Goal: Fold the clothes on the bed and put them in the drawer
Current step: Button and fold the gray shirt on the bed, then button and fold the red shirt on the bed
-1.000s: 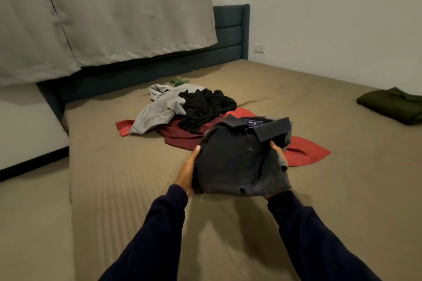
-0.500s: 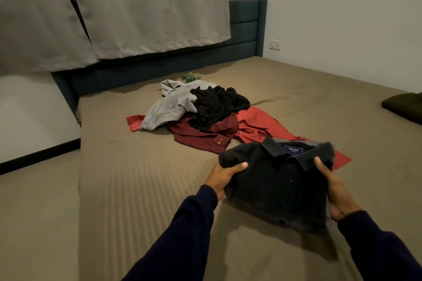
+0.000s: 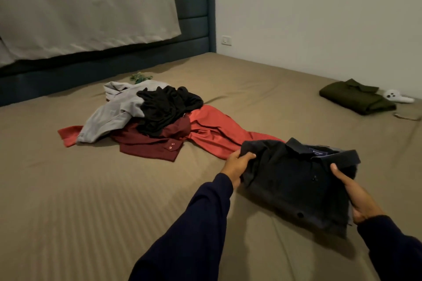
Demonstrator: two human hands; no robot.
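A folded dark collared shirt [image 3: 294, 180] is held just above the tan bed [image 3: 91, 201] at the lower right. My left hand [image 3: 236, 165] grips its left edge, thumb on top. My right hand [image 3: 356, 194] grips its right edge, thumb on the front. Beyond it lies a heap of unfolded clothes: a grey garment [image 3: 114, 112], a black garment [image 3: 166, 107], a maroon shirt [image 3: 150, 143] and a red shirt [image 3: 219, 130]. A folded olive shirt [image 3: 356, 99] lies at the far right of the bed. No drawer is in view.
A dark blue headboard [image 3: 194, 23] and a grey curtain [image 3: 86, 7] stand behind the bed. A small green item [image 3: 140, 77] lies beyond the heap. A white object [image 3: 397, 96] sits beside the olive shirt. A wall [image 3: 319, 11] borders the right side.
The folded dark shirt has moved to the right and lower with both hands on it. The view has turned right, bringing the olive shirt fully into sight.
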